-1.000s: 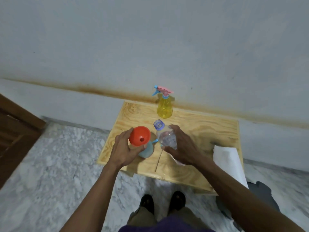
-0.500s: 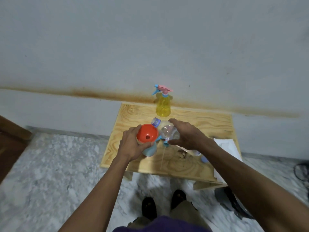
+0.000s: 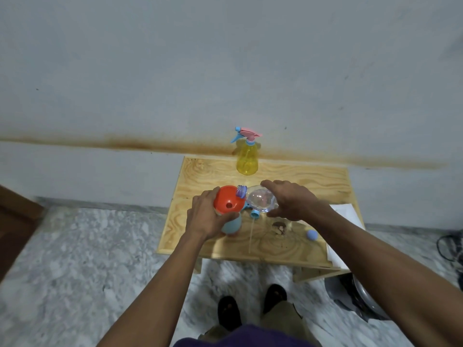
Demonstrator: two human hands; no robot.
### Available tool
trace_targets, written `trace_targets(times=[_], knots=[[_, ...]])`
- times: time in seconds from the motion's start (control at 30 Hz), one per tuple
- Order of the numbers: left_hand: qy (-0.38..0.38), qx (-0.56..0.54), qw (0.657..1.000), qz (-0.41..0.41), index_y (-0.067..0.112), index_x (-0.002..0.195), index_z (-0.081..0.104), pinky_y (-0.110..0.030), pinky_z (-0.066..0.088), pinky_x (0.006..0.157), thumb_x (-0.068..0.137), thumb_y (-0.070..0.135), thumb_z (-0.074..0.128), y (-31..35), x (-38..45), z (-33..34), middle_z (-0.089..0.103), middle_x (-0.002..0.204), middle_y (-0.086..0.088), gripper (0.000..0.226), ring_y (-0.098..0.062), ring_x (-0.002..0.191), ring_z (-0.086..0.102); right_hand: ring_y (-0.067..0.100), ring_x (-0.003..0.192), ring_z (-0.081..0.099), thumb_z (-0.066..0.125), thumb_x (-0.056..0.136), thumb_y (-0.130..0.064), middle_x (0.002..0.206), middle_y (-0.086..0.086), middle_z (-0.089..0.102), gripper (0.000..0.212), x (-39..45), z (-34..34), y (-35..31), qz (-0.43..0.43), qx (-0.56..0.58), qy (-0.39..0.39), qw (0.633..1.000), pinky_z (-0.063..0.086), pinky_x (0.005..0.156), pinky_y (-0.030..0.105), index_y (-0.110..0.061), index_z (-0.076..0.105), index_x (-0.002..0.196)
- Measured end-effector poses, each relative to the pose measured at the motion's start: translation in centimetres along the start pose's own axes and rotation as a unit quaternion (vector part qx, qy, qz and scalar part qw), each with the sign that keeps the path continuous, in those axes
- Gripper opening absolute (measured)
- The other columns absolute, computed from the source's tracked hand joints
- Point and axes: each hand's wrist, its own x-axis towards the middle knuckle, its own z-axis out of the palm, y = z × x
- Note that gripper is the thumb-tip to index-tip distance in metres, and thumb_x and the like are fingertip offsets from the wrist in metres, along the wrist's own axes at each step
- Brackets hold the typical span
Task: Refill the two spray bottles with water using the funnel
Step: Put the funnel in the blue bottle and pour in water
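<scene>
you are at the pouring step: your left hand (image 3: 213,216) grips the funnel (image 3: 229,200) on the blue bottle (image 3: 231,225) on the bench (image 3: 300,179), your right hand (image 3: 292,200) grips the tilted water bottle (image 3: 260,199) — its mouth at the funnel rim. next, tip slowly — the yellow bottle (image 3: 247,159) waits behind.

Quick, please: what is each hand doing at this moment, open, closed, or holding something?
Left hand: holds the blue spray bottle under the orange funnel.
Right hand: grips the tilted clear water bottle.

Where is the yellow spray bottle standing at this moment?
In the head view, the yellow spray bottle stands upright at the far edge of the wooden table, against the wall, beyond the orange funnel.
</scene>
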Motion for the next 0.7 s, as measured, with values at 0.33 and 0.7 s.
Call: trace_targets(times=[0.33,0.7], knots=[[-0.010,0.022,1.000,-0.001,0.028,0.148,0.040,-0.049,0.043,0.100,0.071,0.060,0.079,0.24,-0.08,-0.29,0.051,0.141,0.003,0.092,-0.024,0.130,0.041,0.027,0.108,0.058,0.077,0.082,-0.037,0.129,0.005,0.057,0.077,0.07,-0.54,-0.43,0.013,-0.069,-0.008,0.997,0.043,0.069,0.032,-0.024,0.033,0.145],[-0.013,0.029,0.999,-0.005,0.027,0.149,0.038,-0.047,0.043,0.100,0.072,0.059,0.079,0.53,-0.19,-0.43,0.050,0.143,0.002,0.093,-0.024,0.132,0.041,0.028,0.107,0.059,0.078,0.081,-0.038,0.125,0.005,0.058,0.078,0.08,-0.76,-0.50,0.011,-0.113,-0.016,0.993,0.043,0.066,0.034,-0.023,0.033,0.143]])
